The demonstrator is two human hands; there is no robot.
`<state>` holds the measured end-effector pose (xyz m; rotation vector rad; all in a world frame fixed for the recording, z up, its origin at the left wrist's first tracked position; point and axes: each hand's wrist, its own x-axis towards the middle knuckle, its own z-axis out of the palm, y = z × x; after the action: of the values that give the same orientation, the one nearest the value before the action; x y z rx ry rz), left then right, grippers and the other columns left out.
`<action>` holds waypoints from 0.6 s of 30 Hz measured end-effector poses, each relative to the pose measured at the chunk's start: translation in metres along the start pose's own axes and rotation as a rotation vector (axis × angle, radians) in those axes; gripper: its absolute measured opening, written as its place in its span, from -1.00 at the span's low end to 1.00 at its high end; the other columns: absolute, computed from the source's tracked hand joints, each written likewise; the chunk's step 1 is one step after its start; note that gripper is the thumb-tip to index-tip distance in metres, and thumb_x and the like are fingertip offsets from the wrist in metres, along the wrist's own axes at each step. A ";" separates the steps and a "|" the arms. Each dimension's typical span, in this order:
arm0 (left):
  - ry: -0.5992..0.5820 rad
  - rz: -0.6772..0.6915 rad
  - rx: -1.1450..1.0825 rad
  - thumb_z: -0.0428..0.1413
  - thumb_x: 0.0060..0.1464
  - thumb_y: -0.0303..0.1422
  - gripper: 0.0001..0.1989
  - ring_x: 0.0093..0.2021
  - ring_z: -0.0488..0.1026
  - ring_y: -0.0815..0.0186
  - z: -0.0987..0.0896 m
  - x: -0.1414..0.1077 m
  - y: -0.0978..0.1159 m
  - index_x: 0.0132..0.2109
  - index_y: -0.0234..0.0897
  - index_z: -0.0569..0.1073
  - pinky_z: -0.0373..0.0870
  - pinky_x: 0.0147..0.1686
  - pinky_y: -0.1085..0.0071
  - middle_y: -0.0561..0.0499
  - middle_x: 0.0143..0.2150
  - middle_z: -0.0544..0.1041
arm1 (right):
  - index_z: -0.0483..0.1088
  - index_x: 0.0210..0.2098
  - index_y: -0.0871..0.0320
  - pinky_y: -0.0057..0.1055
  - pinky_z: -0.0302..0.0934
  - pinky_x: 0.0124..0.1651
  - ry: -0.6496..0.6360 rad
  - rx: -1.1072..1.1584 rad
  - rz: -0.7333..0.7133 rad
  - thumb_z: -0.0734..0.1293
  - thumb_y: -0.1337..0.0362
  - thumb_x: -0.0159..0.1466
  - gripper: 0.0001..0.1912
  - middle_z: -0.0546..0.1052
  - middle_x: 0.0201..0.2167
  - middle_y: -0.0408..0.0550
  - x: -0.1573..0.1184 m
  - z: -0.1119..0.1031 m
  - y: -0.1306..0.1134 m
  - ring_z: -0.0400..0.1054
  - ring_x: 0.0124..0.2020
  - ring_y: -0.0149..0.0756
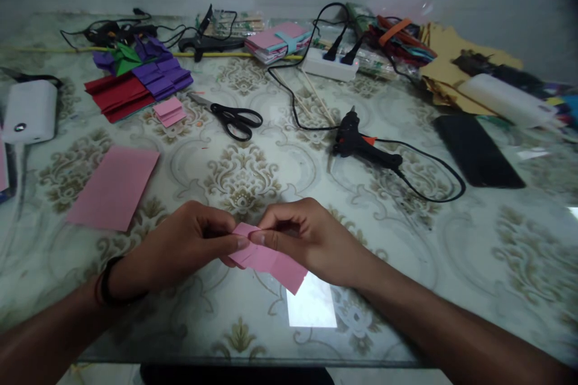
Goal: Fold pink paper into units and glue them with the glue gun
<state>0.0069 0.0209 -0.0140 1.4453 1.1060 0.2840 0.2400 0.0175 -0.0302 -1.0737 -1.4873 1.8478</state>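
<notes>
Pink strip [275,264], creased crosswise, held over table [180,325], near front edge; pinched toward one end in narrow grip by left hand [185,243] and right hand [316,243], set close together. Counted beyond: one pink sheet [115,189], one scissors [235,117], one glue gun [361,145], one phone [479,151]. White box [34,105]: mark [20,127] unreadable. Socket block [323,66]: two plugs [333,49] seated.

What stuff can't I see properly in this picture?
In the head view:
- Held paper: partly hidden by the left hand and right hand.
- Pink thing: mostly cut off by the picture's left edge.
- Black thing: cut off by the bottom edge, so I can't tell what it is.
- Mark on the white box: too small to read.
</notes>
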 end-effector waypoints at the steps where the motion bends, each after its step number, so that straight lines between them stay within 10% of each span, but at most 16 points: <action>1: 0.010 0.006 0.001 0.23 0.24 -0.13 -0.58 -0.49 0.38 0.40 -0.001 0.000 0.001 -0.48 -0.33 0.52 0.23 -0.50 0.51 0.09 -0.55 0.47 | 0.54 -0.43 0.21 -0.49 0.02 -0.48 -0.002 0.003 0.006 0.56 -0.05 0.24 -0.57 0.40 -0.56 -0.21 0.001 0.000 0.000 0.17 -0.52 -0.46; 9: 0.374 0.116 -0.313 0.30 0.22 -0.21 -0.82 -0.26 0.56 0.31 0.003 -0.001 0.005 -0.26 -0.22 0.68 0.48 -0.23 0.46 0.04 -0.33 0.67 | 0.63 -0.22 0.14 -0.25 0.43 -0.16 0.082 0.520 -0.063 0.41 -0.31 0.27 -0.40 0.62 -0.37 -0.02 0.013 -0.002 0.007 0.53 -0.30 -0.16; 18: 0.401 0.125 -0.252 0.31 0.16 -0.15 -0.78 -0.28 0.50 0.25 0.012 -0.002 0.003 -0.35 -0.18 0.66 0.42 -0.22 0.37 0.02 -0.35 0.63 | 0.58 -0.50 0.17 -0.35 0.36 -0.19 0.153 0.221 -0.100 0.53 -0.04 0.28 -0.58 0.56 -0.48 -0.08 0.004 0.016 0.014 0.45 -0.36 -0.30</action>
<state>0.0159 0.0128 -0.0137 1.2621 1.2480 0.8016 0.2254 0.0084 -0.0432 -0.9922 -1.1963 1.7704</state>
